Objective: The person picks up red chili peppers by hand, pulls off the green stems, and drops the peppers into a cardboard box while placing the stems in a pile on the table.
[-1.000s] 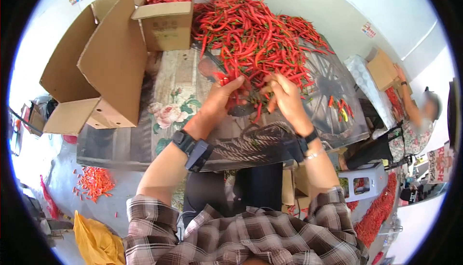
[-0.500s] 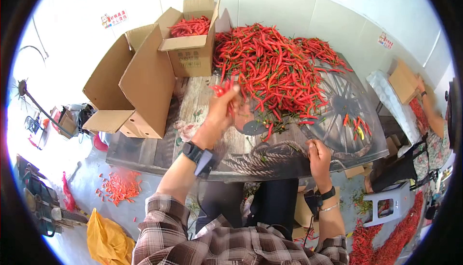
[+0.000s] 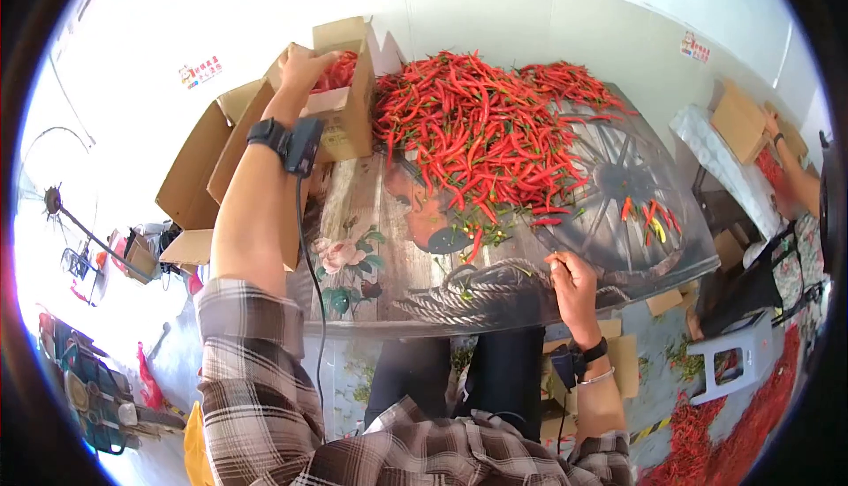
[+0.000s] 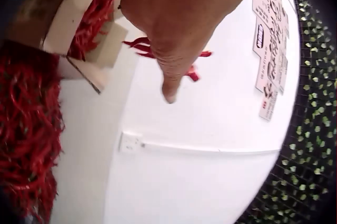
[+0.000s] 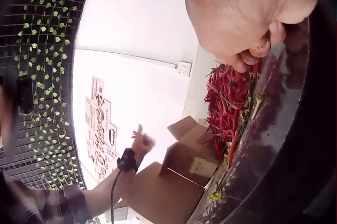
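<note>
My left hand (image 3: 300, 69) is raised over the small cardboard box (image 3: 344, 128) at the back left. Red chili peppers (image 4: 143, 48) stick out from both sides of that hand in the left wrist view, gripped in it. More red chilies (image 4: 93, 24) lie inside the box. My right hand (image 3: 574, 290) is at the table's front edge, fingers curled, with nothing showing in them; its palm side is hidden. Beyond it, a big pile of red chilies with green stems (image 3: 477, 128) covers the back of the table (image 3: 353, 203).
A larger open cardboard box (image 3: 199, 168) stands left of the small one, partly behind my left arm. Several loose chilies (image 3: 652, 219) lie on the table's right side. Another person's arm (image 3: 795, 172) reaches to a box (image 3: 740, 124) at far right, near a grey plastic stool (image 3: 733, 353).
My left hand has carried its chilies from the pile leftward and up to the small box. The right hand left the pile earlier and now stays at the table's front edge.
</note>
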The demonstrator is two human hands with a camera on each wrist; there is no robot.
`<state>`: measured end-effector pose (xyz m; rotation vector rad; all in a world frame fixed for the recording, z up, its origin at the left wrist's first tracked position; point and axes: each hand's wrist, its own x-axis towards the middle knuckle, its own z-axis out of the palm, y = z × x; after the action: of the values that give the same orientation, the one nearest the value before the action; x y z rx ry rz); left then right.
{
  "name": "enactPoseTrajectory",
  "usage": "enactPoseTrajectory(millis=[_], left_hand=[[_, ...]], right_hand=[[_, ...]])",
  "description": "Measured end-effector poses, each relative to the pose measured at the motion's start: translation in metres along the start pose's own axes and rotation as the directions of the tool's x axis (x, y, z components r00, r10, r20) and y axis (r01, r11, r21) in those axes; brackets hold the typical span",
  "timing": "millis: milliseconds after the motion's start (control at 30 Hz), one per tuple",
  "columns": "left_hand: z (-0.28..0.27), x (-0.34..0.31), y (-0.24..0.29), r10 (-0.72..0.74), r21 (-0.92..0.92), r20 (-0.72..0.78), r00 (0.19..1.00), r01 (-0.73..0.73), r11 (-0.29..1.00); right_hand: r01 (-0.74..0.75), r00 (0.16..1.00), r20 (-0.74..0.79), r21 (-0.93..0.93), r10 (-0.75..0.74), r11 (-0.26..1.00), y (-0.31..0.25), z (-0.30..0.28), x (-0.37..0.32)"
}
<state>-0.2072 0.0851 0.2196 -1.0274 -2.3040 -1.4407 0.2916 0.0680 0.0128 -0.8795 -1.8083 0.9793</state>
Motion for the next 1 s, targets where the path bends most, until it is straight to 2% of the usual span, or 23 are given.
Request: enactPoseTrajectory(millis=[33, 67, 100, 133, 200, 267, 300, 367, 400, 500, 567, 600, 633, 667, 733, 767, 833, 900, 1000], left_hand=[[0.003, -0.009, -0.003, 0.057, 0.041, -0.03, 0.998, -0.056, 0.998], [0.005, -0.019, -0.006, 0.062, 0.043, 0.002, 0.998, -0.062, 0.997], [0.008, -0.033, -0.008, 0.236, 0.03, -0.054, 0.97, -0.234, 0.972], [0.013, -0.053, -0.008, 0.396, 0.014, -0.105, 0.912, -0.397, 0.918], [0.011, -0.115, 0.007, 0.503, -0.142, -0.036, 0.863, -0.503, 0.853], [0.011, -0.175, 0.014, 0.502, -0.228, 0.135, 0.855, -0.466, 0.855], [0.014, -0.203, 0.018, 0.496, -0.352, 0.175, 0.851, -0.416, 0.838], [0.024, -0.25, 0.019, 0.455, -0.538, 0.247, 0.856, -0.269, 0.799], [0.033, -0.265, 0.016, 0.417, -0.603, 0.287, 0.862, -0.175, 0.778], [0.054, -0.286, 0.005, 0.4, -0.592, 0.282, 0.872, -0.17, 0.788], [0.062, -0.288, -0.006, 0.366, -0.577, 0.282, 0.887, -0.148, 0.803], [0.067, -0.287, -0.011, 0.337, -0.566, 0.282, 0.898, -0.128, 0.815], [0.074, -0.289, -0.015, 0.201, -0.686, 0.36, 0.911, 0.112, 0.719], [0.074, -0.286, -0.014, 0.213, -0.702, 0.334, 0.918, 0.091, 0.707], [0.076, -0.272, -0.019, 0.325, -0.615, 0.21, 0.922, -0.133, 0.777], [0.075, -0.27, -0.021, 0.332, -0.611, 0.205, 0.92, -0.145, 0.778], [0.07, -0.267, -0.014, 0.116, -0.722, 0.347, 0.931, 0.187, 0.666], [0.072, -0.264, -0.017, 0.075, -0.721, 0.362, 0.929, 0.228, 0.654], [0.074, -0.261, -0.021, 0.029, -0.717, 0.384, 0.923, 0.278, 0.64]], right_hand=[[-0.021, 1.0, -0.011, 0.001, 0.021, 1.0, -0.001, 0.0, 0.001], [0.034, 0.999, 0.004, -0.04, -0.034, 0.999, -0.004, -0.001, 0.003], [0.076, 0.997, 0.021, -0.084, -0.074, 0.994, -0.004, -0.003, 0.002], [0.048, 0.999, 0.027, -0.091, -0.045, 0.995, -0.003, -0.004, 0.002], [-0.025, 1.0, 0.013, -0.114, 0.027, 0.993, -0.001, -0.004, 0.002], [-0.168, 0.984, 0.085, 0.111, 0.159, 0.98, -0.001, -0.006, 0.003], [-0.177, 0.983, 0.077, 0.108, 0.17, 0.978, 0.001, -0.009, 0.005], [-0.278, 0.955, 0.178, 0.274, 0.235, 0.921, 0.003, -0.009, 0.011], [-0.281, 0.954, 0.182, 0.272, 0.237, 0.921, 0.002, -0.009, 0.016], [-0.283, 0.945, 0.244, 0.272, 0.219, 0.92, -0.001, 0.007, 0.032], [0.028, 0.98, 0.19, 0.18, -0.063, 0.983, -0.004, 0.027, 0.047], [0.143, 0.962, 0.21, 0.158, -0.175, 0.977, -0.007, 0.036, 0.054], [0.255, 0.931, 0.232, 0.137, -0.282, 0.957, -0.01, 0.045, 0.061], [0.322, 0.896, 0.246, 0.211, -0.369, 0.923, -0.021, 0.053, 0.064], [0.383, 0.809, 0.382, 0.236, -0.447, 0.893, -0.038, 0.062, 0.069], [0.375, 0.787, 0.392, 0.308, -0.476, 0.874, -0.043, 0.07, 0.069], [0.367, 0.761, 0.402, 0.381, -0.509, 0.849, -0.045, 0.085, 0.07], [0.318, 0.708, 0.479, 0.439, -0.519, 0.84, -0.041, 0.094, 0.071], [0.245, 0.72, 0.498, 0.47, -0.484, 0.848, -0.032, 0.099, 0.078]])
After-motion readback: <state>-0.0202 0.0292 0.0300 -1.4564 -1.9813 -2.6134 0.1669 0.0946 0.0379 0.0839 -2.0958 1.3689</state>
